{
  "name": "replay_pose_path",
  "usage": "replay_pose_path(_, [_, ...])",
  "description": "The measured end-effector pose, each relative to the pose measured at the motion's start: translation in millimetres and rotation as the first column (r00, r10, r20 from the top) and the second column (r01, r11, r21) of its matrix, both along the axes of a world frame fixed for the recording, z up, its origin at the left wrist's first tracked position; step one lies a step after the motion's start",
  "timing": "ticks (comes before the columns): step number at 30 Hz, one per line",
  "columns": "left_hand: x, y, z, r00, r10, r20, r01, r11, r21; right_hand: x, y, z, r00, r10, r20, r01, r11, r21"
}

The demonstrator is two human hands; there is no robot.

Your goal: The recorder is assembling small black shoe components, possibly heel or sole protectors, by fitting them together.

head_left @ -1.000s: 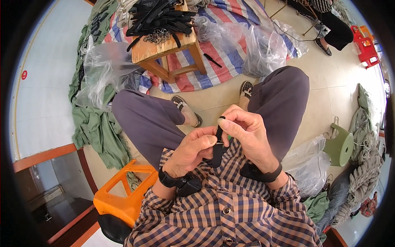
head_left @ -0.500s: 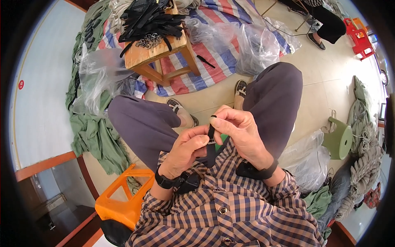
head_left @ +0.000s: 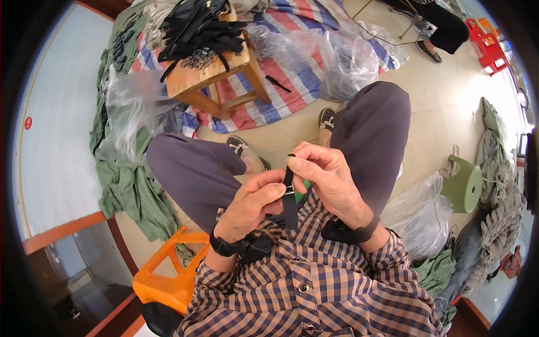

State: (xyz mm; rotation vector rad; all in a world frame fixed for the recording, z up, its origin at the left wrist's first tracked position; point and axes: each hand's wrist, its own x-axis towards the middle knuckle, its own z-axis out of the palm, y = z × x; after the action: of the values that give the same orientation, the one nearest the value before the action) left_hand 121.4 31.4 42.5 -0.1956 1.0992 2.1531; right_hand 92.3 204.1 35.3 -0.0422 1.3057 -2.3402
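Above my lap, a black strap with a small metal buckle is held between both hands. The thumb and fingers of my left hand pinch it at the buckle. My right hand grips the upper end of the strap between thumb and forefinger. Below the buckle, the wider part of the strap hangs down. Something green shows behind the fingers; what it is, I cannot tell.
A wooden stool ahead bears a pile of black straps and metal buckles. Under it lies a striped sheet with clear plastic bags. An orange stool stands at left, a green stool at right. Another person's leg is at far right.
The lower part of the strap now hangs in plainer view below the buckle. Both hands keep their pinch in nearly the same place. The view has shifted slightly.
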Motion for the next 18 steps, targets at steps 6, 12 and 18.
replay_pose_path(6, [7,2,0,0.967,0.244,-0.068,-0.253,0.933,-0.255,-3,-11,-20,0.922,-0.113,-0.371,0.220,0.941,0.258])
replay_pose_path(12, [5,-20,-26,0.746,-0.186,-0.640,-0.240,0.820,-0.519,5,-15,-16,0.824,-0.186,-0.536,0.349,0.911,0.221])
replay_pose_path(18, [0,-32,-19,0.453,-0.467,-0.759,-0.417,0.642,-0.643,3,-20,-12,0.756,-0.272,-0.595,0.444,0.881,0.162])
